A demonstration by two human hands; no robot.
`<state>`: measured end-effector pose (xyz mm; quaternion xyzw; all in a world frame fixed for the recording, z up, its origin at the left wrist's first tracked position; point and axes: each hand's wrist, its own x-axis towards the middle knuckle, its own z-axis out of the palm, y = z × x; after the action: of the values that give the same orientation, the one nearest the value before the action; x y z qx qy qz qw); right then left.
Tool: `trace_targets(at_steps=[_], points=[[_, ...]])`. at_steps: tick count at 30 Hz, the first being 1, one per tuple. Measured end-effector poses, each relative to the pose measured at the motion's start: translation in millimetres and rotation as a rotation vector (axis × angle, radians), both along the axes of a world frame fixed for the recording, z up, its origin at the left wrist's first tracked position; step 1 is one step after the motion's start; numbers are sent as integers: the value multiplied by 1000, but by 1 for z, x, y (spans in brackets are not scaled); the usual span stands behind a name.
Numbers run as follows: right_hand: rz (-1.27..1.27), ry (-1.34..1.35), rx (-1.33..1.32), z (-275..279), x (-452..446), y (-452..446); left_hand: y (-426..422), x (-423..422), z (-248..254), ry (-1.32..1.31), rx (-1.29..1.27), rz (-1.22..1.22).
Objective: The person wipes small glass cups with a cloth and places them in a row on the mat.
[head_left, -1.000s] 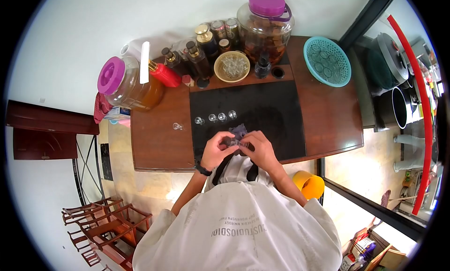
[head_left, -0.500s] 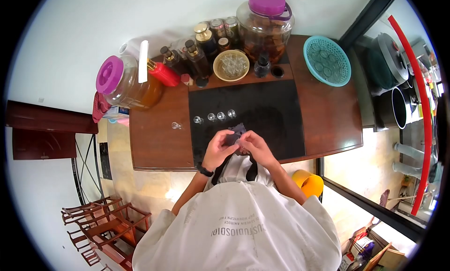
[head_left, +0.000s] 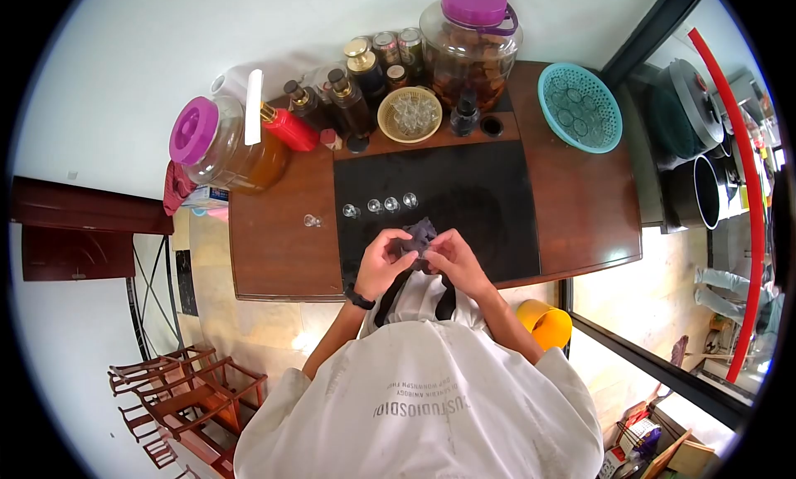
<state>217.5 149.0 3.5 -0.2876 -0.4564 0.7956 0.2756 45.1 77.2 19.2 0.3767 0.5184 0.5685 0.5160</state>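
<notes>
Close to my body, over the near edge of the black mat (head_left: pixel 489 222), both hands meet at a crumpled dark grey-purple cloth (head_left: pixel 421 232). My left hand (head_left: pixel 385 262), with a black band at the wrist, pinches the cloth from the left. From the right, the fingers of my right hand (head_left: pixel 458 262) are closed on it too. Something clear may sit between the fingertips, but it is too small to make out. Beyond my hands, several small clear glasses (head_left: pixel 391 204) stand in a row on the mat. Another small glass (head_left: pixel 312 220) is on the wood to the left.
A tan basket of small glasses (head_left: pixel 410 114) sits behind the mat, near dark pump bottles (head_left: pixel 350 102) and a red bottle (head_left: pixel 290 129). Large purple-lidded jars (head_left: pixel 240 160) stand left and back. A turquoise basket (head_left: pixel 617 131) is at right; a yellow bin (head_left: pixel 547 323) stands below the table.
My fingers have shifted slightly on the cloth, and a bit more of it shows between them. The glasses stay put. At far right, a person's legs have moved.
</notes>
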Motion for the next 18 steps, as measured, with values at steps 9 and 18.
trace_targets(at_steps=[9,18], points=[[95,-37,-142,3,0,2,-1,-1,-2,20,-51,6],[137,-76,-44,-1,1,2,-2,0,-3,37,-8,48]])
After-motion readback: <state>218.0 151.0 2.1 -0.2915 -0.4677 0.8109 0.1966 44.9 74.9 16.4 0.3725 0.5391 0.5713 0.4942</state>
